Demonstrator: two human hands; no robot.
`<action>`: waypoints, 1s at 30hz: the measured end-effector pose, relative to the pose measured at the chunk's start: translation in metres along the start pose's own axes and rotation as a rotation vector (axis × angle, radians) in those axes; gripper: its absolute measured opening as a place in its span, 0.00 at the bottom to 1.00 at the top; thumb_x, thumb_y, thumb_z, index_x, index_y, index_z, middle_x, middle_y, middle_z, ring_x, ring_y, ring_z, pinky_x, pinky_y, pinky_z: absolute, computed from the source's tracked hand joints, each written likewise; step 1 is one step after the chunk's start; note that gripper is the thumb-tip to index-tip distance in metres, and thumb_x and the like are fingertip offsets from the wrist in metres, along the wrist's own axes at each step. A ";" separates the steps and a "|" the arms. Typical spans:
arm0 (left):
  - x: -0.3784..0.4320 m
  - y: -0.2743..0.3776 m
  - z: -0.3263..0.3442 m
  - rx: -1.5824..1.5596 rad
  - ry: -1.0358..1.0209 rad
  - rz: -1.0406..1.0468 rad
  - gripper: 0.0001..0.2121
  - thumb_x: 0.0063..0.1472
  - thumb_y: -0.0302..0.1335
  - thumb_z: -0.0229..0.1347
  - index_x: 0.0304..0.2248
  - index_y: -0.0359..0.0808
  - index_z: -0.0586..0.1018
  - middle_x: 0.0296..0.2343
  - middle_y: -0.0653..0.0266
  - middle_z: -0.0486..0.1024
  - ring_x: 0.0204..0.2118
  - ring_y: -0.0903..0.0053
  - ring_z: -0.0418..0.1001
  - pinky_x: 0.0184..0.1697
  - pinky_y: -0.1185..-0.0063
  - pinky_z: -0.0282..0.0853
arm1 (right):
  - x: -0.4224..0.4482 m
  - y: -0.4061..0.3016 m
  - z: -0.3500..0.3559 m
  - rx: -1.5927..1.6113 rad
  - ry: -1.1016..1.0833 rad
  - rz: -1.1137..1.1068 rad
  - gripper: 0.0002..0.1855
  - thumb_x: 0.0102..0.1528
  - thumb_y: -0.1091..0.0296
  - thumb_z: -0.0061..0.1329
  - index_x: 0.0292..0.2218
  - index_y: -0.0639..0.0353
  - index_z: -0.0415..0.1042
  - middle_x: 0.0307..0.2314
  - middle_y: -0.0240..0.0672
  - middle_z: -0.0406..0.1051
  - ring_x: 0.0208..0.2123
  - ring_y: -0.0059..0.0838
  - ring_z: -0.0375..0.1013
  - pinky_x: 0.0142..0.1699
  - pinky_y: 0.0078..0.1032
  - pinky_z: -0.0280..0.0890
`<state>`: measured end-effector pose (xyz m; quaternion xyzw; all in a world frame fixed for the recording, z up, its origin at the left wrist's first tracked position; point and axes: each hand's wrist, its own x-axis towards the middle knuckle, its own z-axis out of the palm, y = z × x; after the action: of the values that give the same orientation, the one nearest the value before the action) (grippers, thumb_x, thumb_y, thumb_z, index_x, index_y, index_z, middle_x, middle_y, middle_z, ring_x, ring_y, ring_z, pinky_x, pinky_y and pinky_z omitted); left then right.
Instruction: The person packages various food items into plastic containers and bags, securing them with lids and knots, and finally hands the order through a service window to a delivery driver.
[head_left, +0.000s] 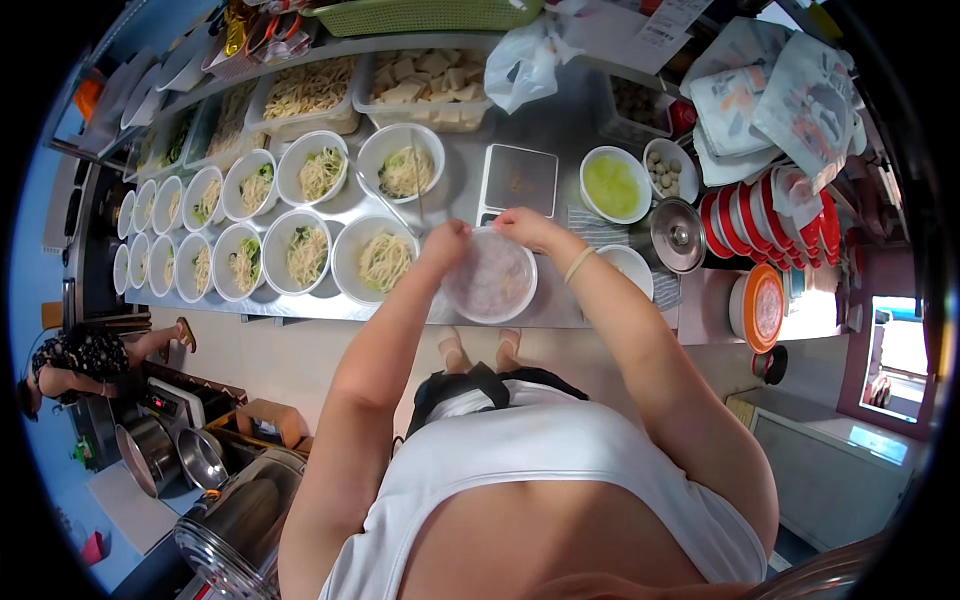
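A round plastic bowl under a translucent cover (491, 277) stands at the steel counter's front edge. My left hand (448, 241) is at its upper left rim, and my right hand (521, 227) is at its upper right rim with fingers bent; both appear to grip the cover's far edge. Left of it, a white bowl of noodles and greens (384, 261) stands beside two rows of similar bowls. Behind is another noodle bowl (406, 166) with metal tongs (386, 201) by its rim. A digital kitchen scale (520, 182) lies just beyond my hands.
Clear tubs of tofu pieces (427, 86) and shredded food (311, 90) line the back. A bowl of green liquid (615, 184), a bowl of balls (667, 171), a metal lid (677, 235) and stacked red-rimmed bowls (772, 217) stand right. Another person (82, 364) is far left.
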<state>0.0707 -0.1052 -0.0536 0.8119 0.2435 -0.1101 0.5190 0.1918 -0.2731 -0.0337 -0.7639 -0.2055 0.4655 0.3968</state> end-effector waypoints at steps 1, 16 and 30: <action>-0.001 -0.002 0.001 -0.019 0.028 -0.005 0.14 0.61 0.36 0.50 0.38 0.32 0.76 0.22 0.60 0.74 0.23 0.74 0.71 0.27 0.75 0.66 | 0.000 0.001 0.002 -0.039 0.032 -0.019 0.10 0.53 0.65 0.51 0.34 0.62 0.75 0.27 0.31 0.74 0.30 0.19 0.69 0.37 0.22 0.66; -0.074 0.027 0.010 0.713 0.352 0.580 0.28 0.60 0.40 0.45 0.55 0.32 0.61 0.55 0.52 0.58 0.60 0.59 0.52 0.61 0.62 0.46 | -0.037 0.006 0.032 -0.402 0.555 -0.467 0.19 0.54 0.64 0.47 0.45 0.61 0.68 0.44 0.47 0.66 0.47 0.45 0.66 0.52 0.34 0.60; -0.124 -0.002 0.013 0.648 0.040 0.646 0.51 0.41 0.54 0.61 0.60 0.40 0.50 0.59 0.43 0.44 0.60 0.41 0.42 0.60 0.54 0.42 | -0.128 0.033 0.049 -0.760 0.185 -0.315 0.67 0.37 0.41 0.60 0.62 0.63 0.30 0.62 0.47 0.28 0.64 0.45 0.30 0.63 0.50 0.34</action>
<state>-0.0350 -0.1508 -0.0071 0.9687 -0.0594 0.0027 0.2411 0.0856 -0.3599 -0.0017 -0.8538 -0.4404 0.2196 0.1698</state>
